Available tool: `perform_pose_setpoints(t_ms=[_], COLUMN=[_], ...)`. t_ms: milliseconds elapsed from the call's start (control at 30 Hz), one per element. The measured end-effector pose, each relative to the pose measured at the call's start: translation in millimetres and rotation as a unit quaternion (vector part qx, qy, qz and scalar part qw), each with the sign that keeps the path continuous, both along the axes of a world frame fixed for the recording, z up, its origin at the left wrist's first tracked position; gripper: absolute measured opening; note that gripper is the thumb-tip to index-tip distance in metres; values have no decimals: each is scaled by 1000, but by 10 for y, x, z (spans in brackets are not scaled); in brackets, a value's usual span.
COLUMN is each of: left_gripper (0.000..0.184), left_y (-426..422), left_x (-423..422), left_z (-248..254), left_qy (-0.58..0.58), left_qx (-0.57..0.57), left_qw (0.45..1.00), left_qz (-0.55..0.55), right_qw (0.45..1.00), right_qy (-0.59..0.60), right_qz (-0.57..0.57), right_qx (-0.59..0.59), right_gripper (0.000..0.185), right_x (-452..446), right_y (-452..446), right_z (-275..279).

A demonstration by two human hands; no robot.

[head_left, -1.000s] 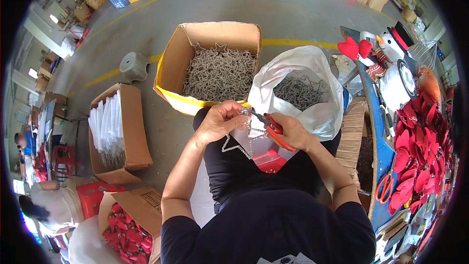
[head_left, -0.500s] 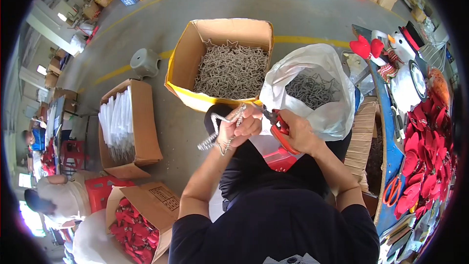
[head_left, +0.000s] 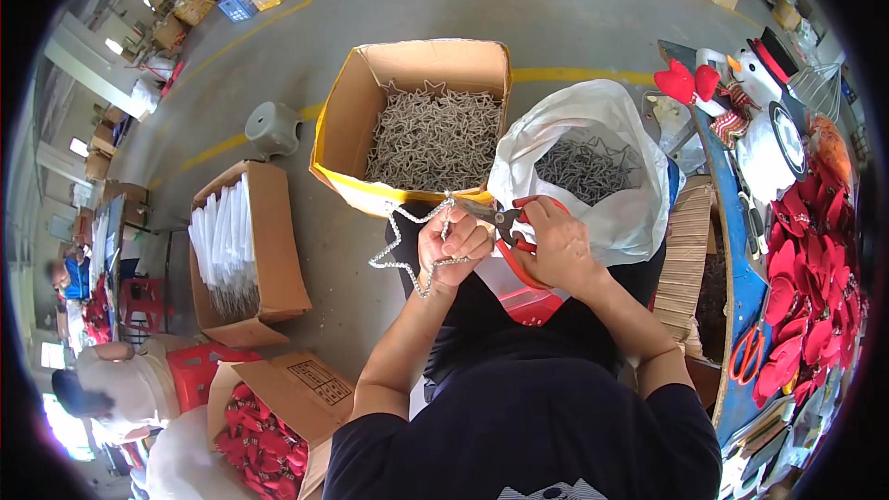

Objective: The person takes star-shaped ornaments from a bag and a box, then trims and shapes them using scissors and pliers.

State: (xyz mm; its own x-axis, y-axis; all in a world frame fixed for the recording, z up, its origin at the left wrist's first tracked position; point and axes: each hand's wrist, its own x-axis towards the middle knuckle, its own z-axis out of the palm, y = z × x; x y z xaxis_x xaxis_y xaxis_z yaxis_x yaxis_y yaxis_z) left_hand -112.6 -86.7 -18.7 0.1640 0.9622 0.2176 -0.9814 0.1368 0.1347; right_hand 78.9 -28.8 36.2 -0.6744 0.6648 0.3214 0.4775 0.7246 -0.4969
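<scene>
A silver wire star [head_left: 389, 245] is pinched in my left hand [head_left: 456, 239], its points sticking out to the left. My right hand [head_left: 559, 243] is closed round the red handles of a pair of pliers [head_left: 505, 219]. The jaws of the pliers reach the star's wire beside my left fingers; whether they grip it I cannot tell. Just beyond my hands stands a cardboard box [head_left: 338, 143] filled with many silver stars [head_left: 435, 139]. Right of it, a white plastic bag [head_left: 528, 120] holds darker wire star shapes [head_left: 588, 169].
At right, a blue workbench [head_left: 732, 315] carries red fabric pieces [head_left: 796, 278], scissors [head_left: 746, 354] and a snowman figure [head_left: 757, 74]. On the left are a carton of white sleeves [head_left: 278, 250], a carton of red pieces [head_left: 306, 389], a grey stool [head_left: 272, 128] and a seated person [head_left: 120, 384].
The star has turned in my left hand and now shows its outline more flatly. My right hand and the pliers have shifted slightly up and left, the jaws now nearer my left fingertips.
</scene>
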Motion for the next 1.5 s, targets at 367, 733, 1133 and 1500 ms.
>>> perform_pose_setpoints(t_ms=[367,733,1133,1500], left_gripper=[25,22,32,33], left_y=[-20,29,4,-78], left_x=[13,24,81,137], left_z=[-72,-120,-44,108], left_qy=[70,139,338,452], left_qx=[-17,43,-31,-70], left_qw=[997,987,915,844], left_qz=[28,71,217,280], right_qw=[999,999,998,997], right_qy=[12,35,30,41], right_qz=[6,3,8,3], right_qx=[48,21,56,61], right_gripper=[43,42,42,37], right_x=[37,30,65,118], right_y=[81,-6,35,30], right_z=[48,-9,16,1])
